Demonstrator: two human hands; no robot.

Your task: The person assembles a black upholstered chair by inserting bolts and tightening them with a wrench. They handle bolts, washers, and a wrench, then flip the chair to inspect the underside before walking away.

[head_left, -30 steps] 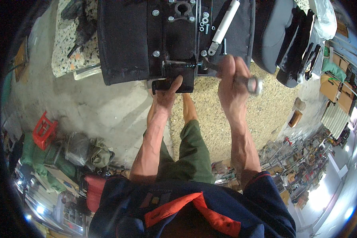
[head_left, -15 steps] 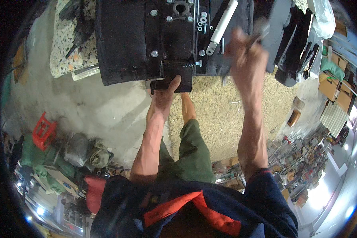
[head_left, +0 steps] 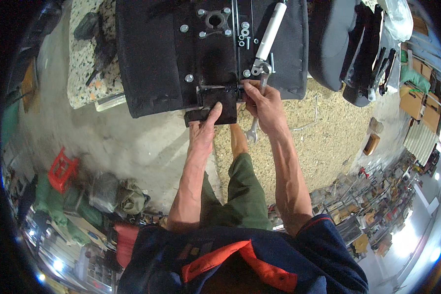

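Note:
A black padded panel (head_left: 152,63) lies in front of me with a black metal bracket (head_left: 223,109) at its near edge. My left hand (head_left: 203,132) is closed around this bracket, its thumb on top and its other fingers hidden underneath. My right hand (head_left: 267,108) holds a steel wrench (head_left: 252,133) slanting through the palm. Its thumb and forefinger pinch at the bracket's right side, where a bolt's end is covered by the fingertips. Just beyond the wrench's upper jaw lies a white cylindrical strut (head_left: 272,32) with a metal eye end.
Loose nuts, washers and bolts (head_left: 245,33) lie left of the strut. A square flange (head_left: 214,22) is bolted to the panel. Black padded parts (head_left: 328,46) stand at right, a speckled slab (head_left: 81,78) at left. A red plastic stool (head_left: 62,169) is on the floor.
My right hand, blurred before with the wrench over the panel's right side, has come left and down to the bracket's bolt. My left hand keeps its hold; the panel appears slightly turned in view.

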